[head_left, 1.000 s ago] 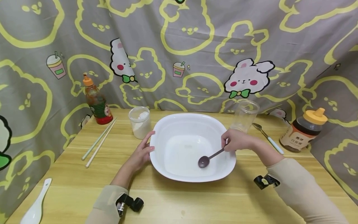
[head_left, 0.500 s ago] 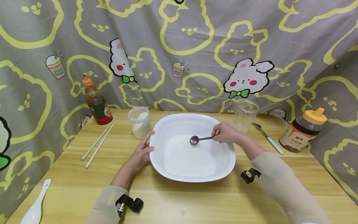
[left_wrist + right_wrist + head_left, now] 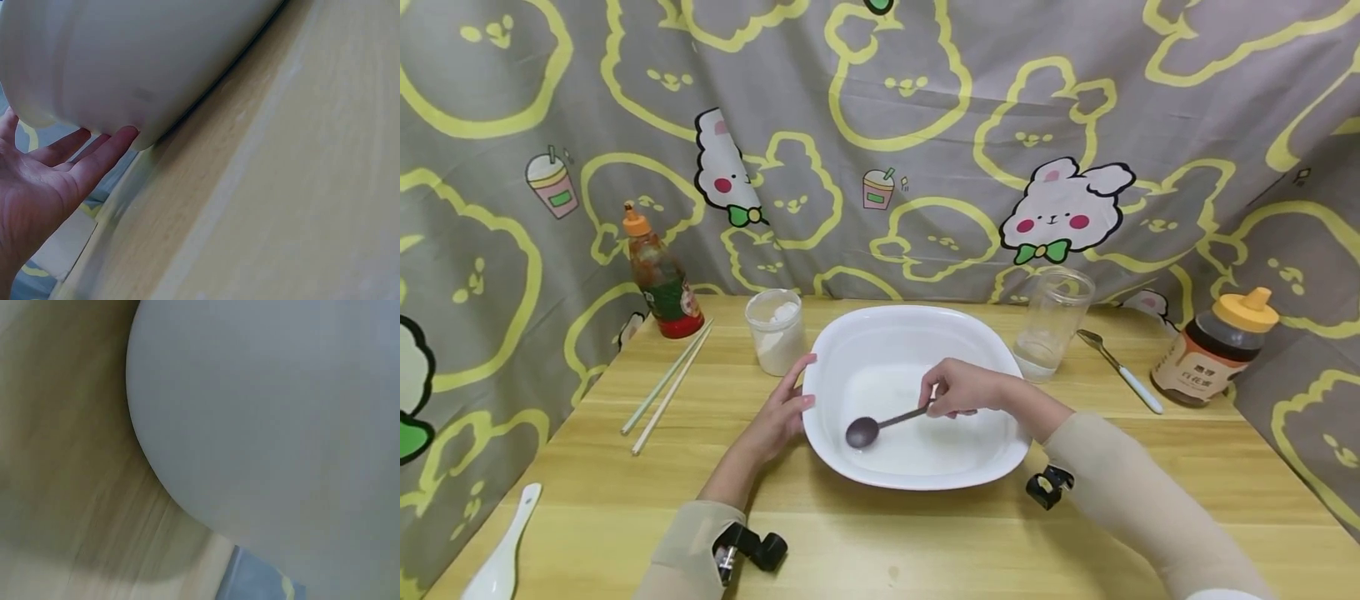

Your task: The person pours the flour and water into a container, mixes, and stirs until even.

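Two hands work at one large white square-rounded ceramic bowl (image 3: 917, 396), which sits mid-way across the pale wooden tabletop (image 3: 880, 533). The bowl holds what looks like a shallow pool of clear liquid, so something seems to have been poured in already; whether any powder has gone in I cannot tell. The left hand (image 3: 778, 414) lies against the bowl's left wall with fingers (image 3: 103, 153) straight and relaxed, steadying it without gripping. The right hand (image 3: 958, 387) is over the bowl's middle, its fingers pinched round the handle of a small dark metal spoon (image 3: 880, 425) whose scoop rests low in the bowl's left part. By my reading the stirring is under way, not finished.

Behind the bowl a clear, nearly empty glass (image 3: 1051, 321) stands to the right and a clear cup of white powder (image 3: 774, 329) just beside the rim to the left, still well filled. The amber honey jar (image 3: 1213, 350) with its yellow cap stands far right, shut.
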The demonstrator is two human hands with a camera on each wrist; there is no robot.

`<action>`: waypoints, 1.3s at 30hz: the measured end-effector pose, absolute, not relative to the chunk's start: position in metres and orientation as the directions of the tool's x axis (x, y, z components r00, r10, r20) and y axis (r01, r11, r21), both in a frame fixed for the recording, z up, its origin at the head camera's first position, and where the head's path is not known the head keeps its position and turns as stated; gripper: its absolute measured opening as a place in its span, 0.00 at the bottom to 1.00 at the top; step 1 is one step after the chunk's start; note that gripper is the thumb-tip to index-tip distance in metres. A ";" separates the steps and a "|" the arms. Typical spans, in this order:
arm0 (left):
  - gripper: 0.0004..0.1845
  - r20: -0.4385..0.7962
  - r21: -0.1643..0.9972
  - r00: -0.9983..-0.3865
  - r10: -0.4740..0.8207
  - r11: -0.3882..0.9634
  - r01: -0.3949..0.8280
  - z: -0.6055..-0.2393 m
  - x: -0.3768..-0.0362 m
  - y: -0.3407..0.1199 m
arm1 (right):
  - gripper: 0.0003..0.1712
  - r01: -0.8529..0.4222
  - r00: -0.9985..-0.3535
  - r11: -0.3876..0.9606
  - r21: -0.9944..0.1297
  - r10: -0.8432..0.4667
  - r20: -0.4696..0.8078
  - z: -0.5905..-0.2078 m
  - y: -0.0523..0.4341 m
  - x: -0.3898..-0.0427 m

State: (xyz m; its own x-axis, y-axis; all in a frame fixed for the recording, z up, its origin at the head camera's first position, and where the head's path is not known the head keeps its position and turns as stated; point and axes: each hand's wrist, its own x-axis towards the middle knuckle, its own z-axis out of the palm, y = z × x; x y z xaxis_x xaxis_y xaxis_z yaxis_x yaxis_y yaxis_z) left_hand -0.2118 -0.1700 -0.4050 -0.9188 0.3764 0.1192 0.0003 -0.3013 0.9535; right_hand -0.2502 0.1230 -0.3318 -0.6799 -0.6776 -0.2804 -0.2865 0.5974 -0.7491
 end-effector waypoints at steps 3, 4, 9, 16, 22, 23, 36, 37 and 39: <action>0.35 0.109 0.956 -0.919 0.378 -0.292 -0.007 -0.405 -0.212 -0.170 | 0.05 -0.326 -0.659 0.613 -0.719 -0.693 -0.293 -0.325 0.136 -0.245; 0.35 0.108 0.957 -0.920 0.377 -0.291 -0.007 -0.405 -0.213 -0.170 | 0.05 -0.336 -0.657 0.620 -0.709 -0.693 -0.295 -0.322 0.141 -0.244; 0.34 0.117 0.952 -0.917 0.382 -0.307 -0.007 -0.406 -0.214 -0.171 | 0.07 -0.371 -0.686 0.665 -0.648 -0.666 -0.291 -0.308 0.169 -0.242; 0.34 0.128 0.948 -0.913 0.388 -0.317 -0.002 -0.407 -0.215 -0.171 | 0.07 -0.404 -0.773 0.748 -0.527 -0.587 -0.241 -0.292 0.195 -0.242; 0.34 0.128 0.949 -0.914 0.385 -0.315 0.000 -0.408 -0.215 -0.171 | 0.05 -0.341 -0.866 0.814 -0.471 -0.467 -0.179 -0.294 0.196 -0.251; 0.34 0.128 0.950 -0.914 0.385 -0.313 0.001 -0.408 -0.215 -0.171 | 0.05 -0.321 -0.876 0.817 -0.478 -0.449 -0.178 -0.297 0.194 -0.253; 0.33 0.134 0.945 -0.909 0.395 -0.327 -0.002 -0.408 -0.214 -0.171 | 0.06 -0.219 -0.880 0.660 -0.719 -0.452 -0.147 -0.333 0.133 -0.265; 0.34 0.132 0.946 -0.910 0.394 -0.326 -0.004 -0.407 -0.214 -0.171 | 0.06 -0.214 -0.871 0.647 -0.732 -0.466 -0.158 -0.335 0.128 -0.264; 0.34 0.132 0.947 -0.910 0.394 -0.320 -0.001 -0.407 -0.214 -0.171 | 0.06 -0.210 -0.839 0.621 -0.755 -0.511 -0.187 -0.336 0.120 -0.260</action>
State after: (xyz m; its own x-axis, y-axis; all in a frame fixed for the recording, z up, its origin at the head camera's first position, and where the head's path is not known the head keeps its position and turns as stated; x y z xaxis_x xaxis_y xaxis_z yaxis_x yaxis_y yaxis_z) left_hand -0.2141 -0.1711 -0.4066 -0.9096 0.3939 0.1319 -0.0013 -0.3202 0.9474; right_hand -0.2600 0.1203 -0.3364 -0.8391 -0.5110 -0.1866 -0.2105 0.6212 -0.7548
